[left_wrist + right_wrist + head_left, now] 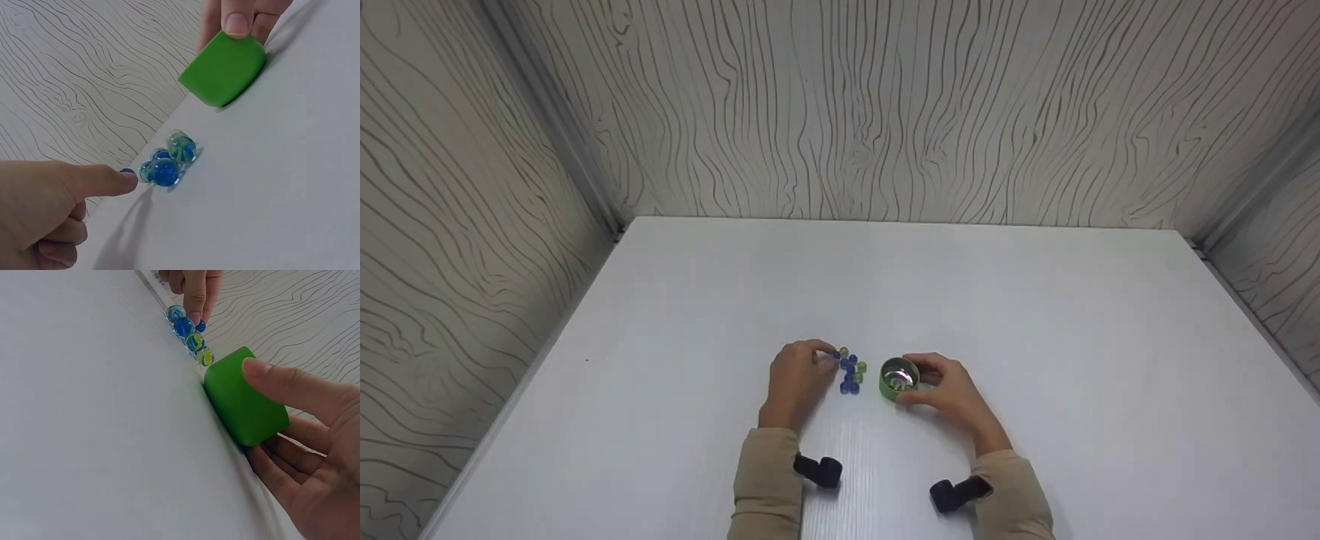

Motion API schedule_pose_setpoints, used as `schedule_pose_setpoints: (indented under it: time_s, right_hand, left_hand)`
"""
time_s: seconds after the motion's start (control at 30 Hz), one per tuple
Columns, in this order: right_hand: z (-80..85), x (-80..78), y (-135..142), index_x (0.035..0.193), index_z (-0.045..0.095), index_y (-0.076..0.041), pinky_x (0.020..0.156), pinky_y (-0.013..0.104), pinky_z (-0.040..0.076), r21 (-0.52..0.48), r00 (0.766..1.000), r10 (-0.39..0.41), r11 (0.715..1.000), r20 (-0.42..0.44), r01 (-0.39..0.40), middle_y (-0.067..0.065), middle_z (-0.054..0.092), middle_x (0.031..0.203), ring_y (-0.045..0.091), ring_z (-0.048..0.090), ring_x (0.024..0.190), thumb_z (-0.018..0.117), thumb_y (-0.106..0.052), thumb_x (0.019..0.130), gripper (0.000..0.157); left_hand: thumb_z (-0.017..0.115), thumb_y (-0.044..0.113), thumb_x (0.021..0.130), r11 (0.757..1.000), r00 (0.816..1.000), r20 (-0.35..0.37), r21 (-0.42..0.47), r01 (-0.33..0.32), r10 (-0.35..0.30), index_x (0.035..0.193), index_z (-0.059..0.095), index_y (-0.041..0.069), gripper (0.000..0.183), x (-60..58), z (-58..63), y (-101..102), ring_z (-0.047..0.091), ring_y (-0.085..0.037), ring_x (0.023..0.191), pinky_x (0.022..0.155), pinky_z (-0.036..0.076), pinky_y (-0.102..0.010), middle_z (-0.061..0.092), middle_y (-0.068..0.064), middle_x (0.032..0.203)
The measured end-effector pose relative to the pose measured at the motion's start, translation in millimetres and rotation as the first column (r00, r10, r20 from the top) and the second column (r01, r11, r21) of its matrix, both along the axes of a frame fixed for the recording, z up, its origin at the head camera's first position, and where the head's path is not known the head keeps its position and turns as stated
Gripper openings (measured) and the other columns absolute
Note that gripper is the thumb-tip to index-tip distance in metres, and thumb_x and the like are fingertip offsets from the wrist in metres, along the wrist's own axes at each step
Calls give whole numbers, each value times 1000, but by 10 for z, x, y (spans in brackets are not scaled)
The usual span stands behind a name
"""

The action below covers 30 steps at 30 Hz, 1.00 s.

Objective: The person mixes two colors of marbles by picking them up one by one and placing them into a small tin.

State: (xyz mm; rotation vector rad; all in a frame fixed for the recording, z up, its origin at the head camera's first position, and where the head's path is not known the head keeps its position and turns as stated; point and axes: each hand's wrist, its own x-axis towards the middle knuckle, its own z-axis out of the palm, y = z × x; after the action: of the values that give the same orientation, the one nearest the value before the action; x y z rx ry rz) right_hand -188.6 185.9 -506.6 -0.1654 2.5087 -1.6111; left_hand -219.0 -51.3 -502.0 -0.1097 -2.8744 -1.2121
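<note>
My right hand [952,390] grips a small green cup [888,390], thumb on the near side and fingers round the far side. The cup has a shiny metallic inside with a few glass marbles [897,385] at its bottom, and stands on the table, open end up. At the left of a small cluster of blue and yellow-green glass marbles [850,377], my left hand [799,379] pinches a blue marble [200,325] between thumb and forefinger. In the left wrist view the thumb [112,181] hides most of that marble.
A white tabletop [675,300] lies under both hands. Wood-grain panels [855,112] rise behind it and at the sides. Each beige sleeve [769,480] carries a black strap with a small camera [829,472].
</note>
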Motion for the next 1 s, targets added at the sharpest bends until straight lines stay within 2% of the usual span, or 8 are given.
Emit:
schedule_pose_setpoints:
  time_s: [0.27,0.57,0.83,1.0]
  right_hand:
    - [-3,-2,-3,129,54,5,104,42,47,4,1000,-3,1000,3,3,26,59,129,40,59,121,83,-11,71,67]
    - [-16,-10,3,129,54,5,103,40,47,1,1000,4,1000,-8,-4,26,58,129,40,59,121,84,-13,71,68]
    - [-24,-14,17,129,54,6,102,37,48,0,999,25,1000,-35,-25,27,58,129,40,59,120,84,-17,71,69]
    - [-28,-16,19,128,54,6,102,38,48,-3,999,22,1000,-30,-22,27,58,129,40,59,120,84,-16,71,68]
  left_hand:
    - [67,11,83,1000,999,-42,-14,27,-27,98,76,9,17,-13,21,-13,38,-9,58,54,30,-20,48,3,63]
    - [70,14,83,998,997,-60,-40,42,-44,98,75,9,17,-12,63,-10,38,-9,57,53,29,-19,56,-1,65]
    - [72,15,83,997,993,-101,-55,47,-53,98,75,10,16,-2,87,-1,43,-8,62,56,34,-19,64,-5,73]
    - [73,15,83,998,994,-99,-52,42,-47,98,75,11,16,4,98,6,45,-9,64,58,35,-20,66,-5,75]
